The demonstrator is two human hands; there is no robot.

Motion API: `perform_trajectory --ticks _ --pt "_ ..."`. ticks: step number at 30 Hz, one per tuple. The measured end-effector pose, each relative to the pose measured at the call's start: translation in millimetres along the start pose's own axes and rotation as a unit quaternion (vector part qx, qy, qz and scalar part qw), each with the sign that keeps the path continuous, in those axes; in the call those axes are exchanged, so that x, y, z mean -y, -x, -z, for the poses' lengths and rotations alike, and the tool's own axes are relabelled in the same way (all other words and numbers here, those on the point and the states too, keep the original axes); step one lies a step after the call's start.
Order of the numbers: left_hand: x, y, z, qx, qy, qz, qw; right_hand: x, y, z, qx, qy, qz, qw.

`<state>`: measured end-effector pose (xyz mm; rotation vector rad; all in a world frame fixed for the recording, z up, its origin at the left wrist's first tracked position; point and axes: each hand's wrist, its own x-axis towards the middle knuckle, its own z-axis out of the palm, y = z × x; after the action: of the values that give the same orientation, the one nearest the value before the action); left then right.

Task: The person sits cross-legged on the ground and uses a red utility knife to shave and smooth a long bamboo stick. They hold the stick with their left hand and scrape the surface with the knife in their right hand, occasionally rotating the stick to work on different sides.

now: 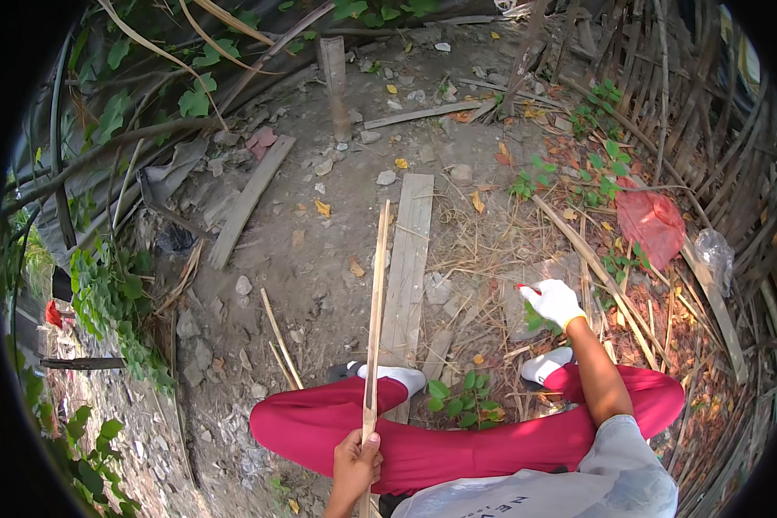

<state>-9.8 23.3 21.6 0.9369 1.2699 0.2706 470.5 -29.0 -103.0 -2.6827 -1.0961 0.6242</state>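
Note:
My bare left hand [355, 466] is wrapped round the lower part of a long, pale split bamboo strip [376, 319]. The strip points away from me, nearly upright in the picture, and a lengthwise split shows just above my fingers. Out to the right, my right hand [554, 303] wears a white glove and is closed. A small red tip [521, 287] shows at its fingers; the rest of that thing is hidden. The gloved hand is over dry stalks and a flat grey slab [514, 315], apart from the strip.
A weathered plank [410, 250] lies ahead, another [252, 198] farther left. A wooden stake [335, 86] stands at the back. Bamboo poles [591, 250], a red plastic bag [649, 224] and a stick fence [708, 129] are on the right. Green vines [125, 302] hang left.

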Motion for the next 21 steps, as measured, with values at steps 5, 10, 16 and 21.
perform_trajectory --ticks 5,10,16,21 --pt "-2.4 -8.6 11.2 -0.016 0.058 -0.005 0.998 -36.6 4.6 25.0 -0.123 -0.086 -0.033 0.988" --pt "7.6 -13.9 17.6 -0.047 0.089 -0.030 0.994 -28.8 8.2 53.2 -0.199 -0.157 0.011 0.967" --pt "13.2 -18.3 16.6 -0.044 0.096 -0.030 0.994 -14.2 16.5 72.1 -0.263 -0.216 0.055 0.939" --pt "11.8 -21.1 18.1 -0.039 0.127 -0.031 0.991 -4.9 26.1 85.0 -0.274 -0.250 0.060 0.927"
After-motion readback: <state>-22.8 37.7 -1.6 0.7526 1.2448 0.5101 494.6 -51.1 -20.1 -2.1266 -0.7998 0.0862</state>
